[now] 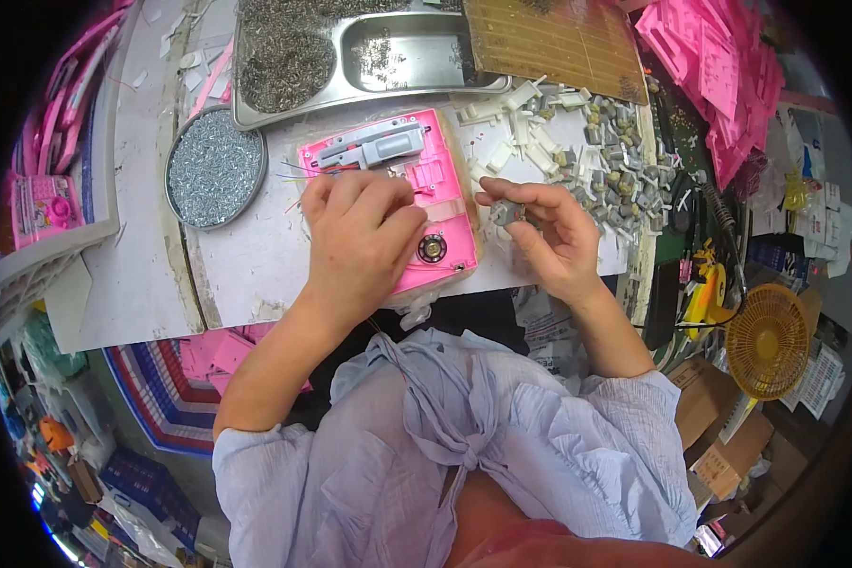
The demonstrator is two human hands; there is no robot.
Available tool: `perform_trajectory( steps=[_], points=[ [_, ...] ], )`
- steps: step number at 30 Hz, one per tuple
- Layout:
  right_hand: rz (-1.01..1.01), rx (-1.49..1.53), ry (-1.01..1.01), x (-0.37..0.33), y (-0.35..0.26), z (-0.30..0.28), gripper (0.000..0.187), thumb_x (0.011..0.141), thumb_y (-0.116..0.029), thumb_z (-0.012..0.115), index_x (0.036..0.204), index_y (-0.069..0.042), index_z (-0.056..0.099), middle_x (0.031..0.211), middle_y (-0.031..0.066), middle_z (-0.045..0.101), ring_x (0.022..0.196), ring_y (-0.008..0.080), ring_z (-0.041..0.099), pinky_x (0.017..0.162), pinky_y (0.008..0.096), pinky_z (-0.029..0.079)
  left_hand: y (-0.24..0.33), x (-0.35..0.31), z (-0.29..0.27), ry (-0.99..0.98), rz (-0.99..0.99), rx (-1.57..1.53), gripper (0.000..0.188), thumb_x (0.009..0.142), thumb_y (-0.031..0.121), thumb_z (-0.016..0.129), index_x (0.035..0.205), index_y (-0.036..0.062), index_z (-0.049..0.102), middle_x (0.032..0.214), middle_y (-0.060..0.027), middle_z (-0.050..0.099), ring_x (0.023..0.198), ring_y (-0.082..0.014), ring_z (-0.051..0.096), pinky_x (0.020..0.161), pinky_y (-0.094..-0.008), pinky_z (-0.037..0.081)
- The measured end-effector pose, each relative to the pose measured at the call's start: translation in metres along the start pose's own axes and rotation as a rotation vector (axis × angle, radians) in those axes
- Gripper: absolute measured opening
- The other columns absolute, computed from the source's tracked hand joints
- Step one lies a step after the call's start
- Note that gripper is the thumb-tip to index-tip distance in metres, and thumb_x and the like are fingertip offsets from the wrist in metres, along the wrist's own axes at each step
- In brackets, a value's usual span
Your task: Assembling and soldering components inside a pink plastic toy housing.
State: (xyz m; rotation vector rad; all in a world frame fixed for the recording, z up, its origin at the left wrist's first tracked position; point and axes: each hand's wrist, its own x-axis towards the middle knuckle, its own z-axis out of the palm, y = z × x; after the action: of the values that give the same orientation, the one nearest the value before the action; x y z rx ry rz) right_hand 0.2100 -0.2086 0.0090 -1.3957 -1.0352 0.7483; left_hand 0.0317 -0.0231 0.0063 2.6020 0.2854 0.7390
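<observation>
A pink plastic housing (459, 237) lies open on the table in front of me. In its upper part sits a grey plastic mechanism (385, 147), and a small round black speaker (432, 248) is fitted lower down. My left hand (355, 237) rests over the housing's left side, fingers curled down and closed; their tips and whatever they hold are hidden. Thin coloured wires (303, 172) stick out beside it. Just right of the housing, my right hand (559, 237) pinches a small grey part (506, 212) between thumb and fingers.
A round dish of silver screws (216, 168) stands at left. Behind is a steel tray (398, 93) of small metal pieces, partly under cardboard (559, 43). Loose white and grey parts (596, 151) are heaped at right, near stacked pink panels (715, 71) and a yellow fan (767, 341).
</observation>
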Motion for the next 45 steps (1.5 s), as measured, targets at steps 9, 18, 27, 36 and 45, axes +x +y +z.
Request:
perform_trajectory(
  steps=[9, 18, 27, 36, 45],
  points=[
    [-0.151, -0.543, -0.031, 0.041, -0.004, 0.004, 0.032, 0.084, -0.005, 0.075, 0.115, -0.003, 0.069, 0.128, 0.0132, 0.069, 0.119, 0.0315, 0.062, 0.104, 0.0425, 0.047, -0.004, -0.022, -0.006, 0.089, -0.019, -0.057, 0.027, 0.073, 0.013, 0.081, 0.100, 0.0168, 0.078, 0.094, 0.0011, 0.065, 0.091, -0.0208, 0.059, 0.088, -0.0401, 0.038],
    [-0.160, -0.754, -0.129, 0.075, -0.002, 0.017, 0.029, 0.077, -0.011, 0.080, 0.105, -0.013, 0.076, 0.113, 0.0069, 0.064, 0.111, 0.0315, 0.051, 0.100, 0.0432, 0.040, -0.008, -0.028, -0.001, 0.067, -0.002, -0.108, 0.026, 0.075, 0.013, 0.077, 0.101, 0.0132, 0.077, 0.086, 0.0009, 0.059, 0.083, -0.0190, 0.057, 0.082, -0.0380, 0.040],
    [-0.177, -0.751, -0.181, 0.082, -0.006, 0.017, 0.031, 0.075, -0.009, 0.081, 0.105, -0.013, 0.077, 0.110, 0.0069, 0.064, 0.109, 0.0306, 0.052, 0.099, 0.0424, 0.040, -0.008, -0.028, -0.003, 0.049, -0.018, -0.128, 0.025, 0.076, 0.013, 0.079, 0.101, 0.0136, 0.077, 0.086, 0.0011, 0.060, 0.085, -0.0195, 0.058, 0.083, -0.0390, 0.040],
    [-0.149, -0.767, -0.177, 0.083, -0.004, 0.020, 0.031, 0.074, -0.009, 0.082, 0.105, -0.011, 0.077, 0.109, 0.0076, 0.063, 0.110, 0.0306, 0.052, 0.098, 0.0421, 0.042, -0.009, -0.029, -0.003, 0.058, -0.019, -0.158, 0.021, 0.077, 0.014, 0.074, 0.098, 0.0119, 0.074, 0.094, -0.0001, 0.062, 0.090, -0.0210, 0.058, 0.088, -0.0402, 0.041],
    [-0.105, -0.806, -0.207, 0.081, -0.006, 0.019, 0.030, 0.075, -0.011, 0.081, 0.105, -0.011, 0.077, 0.111, 0.0083, 0.063, 0.112, 0.0317, 0.051, 0.100, 0.0433, 0.042, -0.041, -0.019, -0.030, 0.202, -0.301, 0.148, 0.025, 0.080, 0.015, 0.078, 0.103, 0.0090, 0.072, 0.105, -0.0050, 0.066, 0.099, -0.0271, 0.060, 0.091, -0.0421, 0.037]
  ],
)
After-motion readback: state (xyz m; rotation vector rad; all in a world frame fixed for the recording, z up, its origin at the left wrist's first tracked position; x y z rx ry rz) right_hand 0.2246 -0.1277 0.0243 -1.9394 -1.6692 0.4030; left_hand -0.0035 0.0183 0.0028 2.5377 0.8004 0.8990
